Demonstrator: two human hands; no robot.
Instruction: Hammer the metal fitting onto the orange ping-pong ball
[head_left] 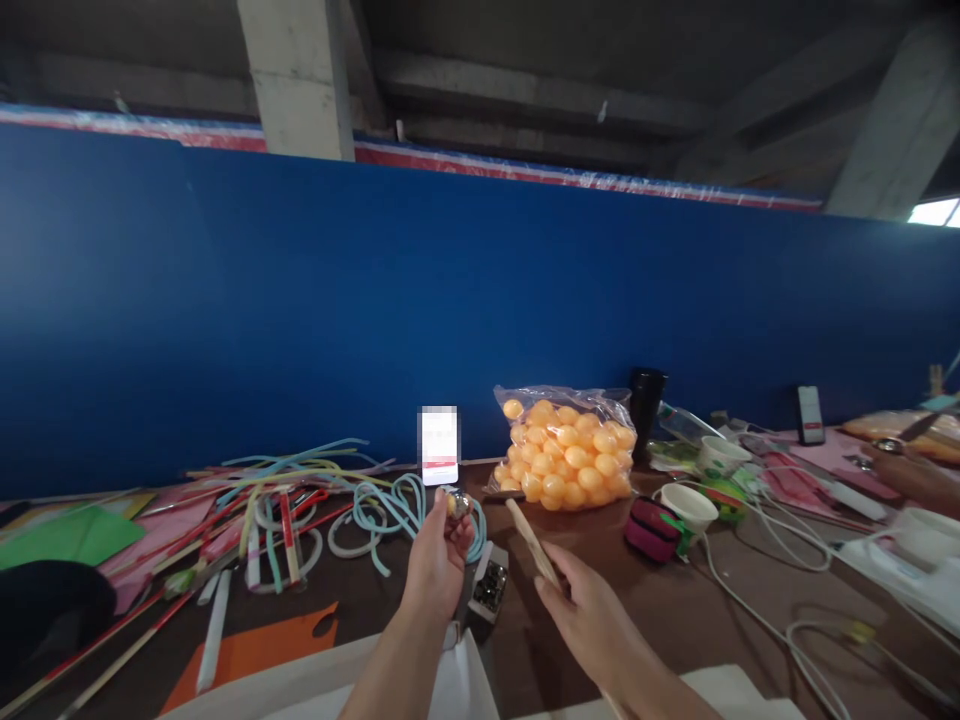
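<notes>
My left hand is raised over the middle of the table, its fingers closed round a small shiny metal piece whose kind I cannot make out. My right hand grips a flat, pale wooden stick, which points up and to the left. Between the two hands stands a small open box with several dark, shiny pieces inside. Behind my left hand lie coils of light blue tubing, and a lit phone stands upright against the blue partition.
A clear bag of orange balls sits at the back beside a black bottle. To the right are a maroon pouch, paper cups and white cables. Orange paper and sticks lie left. Another person's hand shows far right.
</notes>
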